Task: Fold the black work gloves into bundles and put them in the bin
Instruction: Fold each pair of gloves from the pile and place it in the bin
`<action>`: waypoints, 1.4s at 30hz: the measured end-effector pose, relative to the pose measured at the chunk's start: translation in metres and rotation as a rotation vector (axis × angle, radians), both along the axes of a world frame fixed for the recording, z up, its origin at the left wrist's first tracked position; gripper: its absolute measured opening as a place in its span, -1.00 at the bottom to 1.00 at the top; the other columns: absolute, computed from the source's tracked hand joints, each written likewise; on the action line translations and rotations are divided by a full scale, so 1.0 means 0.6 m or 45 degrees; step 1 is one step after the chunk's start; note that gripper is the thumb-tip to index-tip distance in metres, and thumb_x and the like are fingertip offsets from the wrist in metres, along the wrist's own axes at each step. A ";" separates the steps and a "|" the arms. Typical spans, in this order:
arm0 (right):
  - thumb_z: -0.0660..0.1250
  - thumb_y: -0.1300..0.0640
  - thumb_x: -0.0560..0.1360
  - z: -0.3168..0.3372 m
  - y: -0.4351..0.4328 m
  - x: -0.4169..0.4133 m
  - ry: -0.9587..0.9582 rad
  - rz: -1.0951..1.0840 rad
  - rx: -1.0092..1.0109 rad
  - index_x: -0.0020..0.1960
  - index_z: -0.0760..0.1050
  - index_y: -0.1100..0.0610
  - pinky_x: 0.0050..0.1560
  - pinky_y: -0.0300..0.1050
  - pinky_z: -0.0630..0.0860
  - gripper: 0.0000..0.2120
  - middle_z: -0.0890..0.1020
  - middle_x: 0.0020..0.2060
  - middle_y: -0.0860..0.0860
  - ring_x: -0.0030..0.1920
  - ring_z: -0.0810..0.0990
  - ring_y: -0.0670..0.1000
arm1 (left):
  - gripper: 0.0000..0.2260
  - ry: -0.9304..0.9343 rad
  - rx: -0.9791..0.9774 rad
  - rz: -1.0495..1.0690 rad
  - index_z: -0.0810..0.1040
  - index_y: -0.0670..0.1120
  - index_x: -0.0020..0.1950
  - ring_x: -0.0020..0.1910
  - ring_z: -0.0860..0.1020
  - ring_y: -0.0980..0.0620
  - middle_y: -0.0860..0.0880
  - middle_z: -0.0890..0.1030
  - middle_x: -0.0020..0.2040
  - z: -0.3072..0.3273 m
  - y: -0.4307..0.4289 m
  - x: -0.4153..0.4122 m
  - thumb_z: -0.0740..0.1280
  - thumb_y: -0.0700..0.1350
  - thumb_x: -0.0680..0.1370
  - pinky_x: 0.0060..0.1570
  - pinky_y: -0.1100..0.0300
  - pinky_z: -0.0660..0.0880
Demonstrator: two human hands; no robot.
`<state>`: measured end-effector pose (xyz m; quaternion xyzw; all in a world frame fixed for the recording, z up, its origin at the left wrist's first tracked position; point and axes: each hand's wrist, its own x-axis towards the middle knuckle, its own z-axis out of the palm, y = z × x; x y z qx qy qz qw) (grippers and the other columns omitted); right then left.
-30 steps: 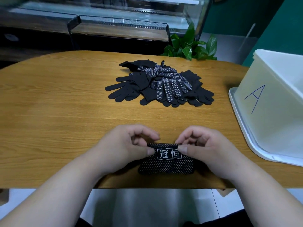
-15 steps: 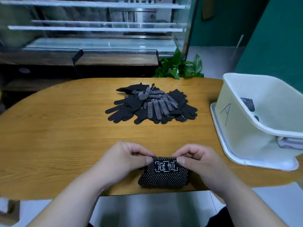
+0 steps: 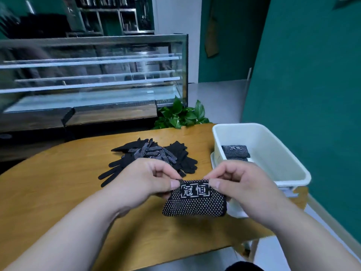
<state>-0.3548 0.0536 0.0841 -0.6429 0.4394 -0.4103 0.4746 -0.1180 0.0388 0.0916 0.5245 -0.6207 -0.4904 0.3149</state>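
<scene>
A folded glove bundle, black with white dots and a white logo, hangs above the wooden table. My left hand pinches its top left corner and my right hand pinches its top right corner. A pile of loose black gloves lies further back on the table. To the right stands a white bin with a folded bundle inside near its far left corner.
The bin sits on a white lid or tray at the table's right end. A green plant and a glass display case stand behind the table. A green wall rises at the right.
Both hands have lifted the bundle off the table and carried it right, toward the bin. The view has tilted up and turned right, showing the bin's inside.
</scene>
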 end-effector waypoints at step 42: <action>0.16 0.31 0.46 -0.106 -0.386 -0.202 1.579 -0.170 0.254 -0.25 0.48 0.15 -0.37 -0.13 0.37 -0.81 0.53 -0.35 0.08 -0.35 0.46 0.07 | -0.83 -1.586 -0.372 -0.337 0.36 -0.04 -0.29 -0.15 0.44 -0.09 0.00 0.44 -0.27 -0.083 -0.364 -0.400 0.26 -0.21 0.49 -0.10 0.07 0.30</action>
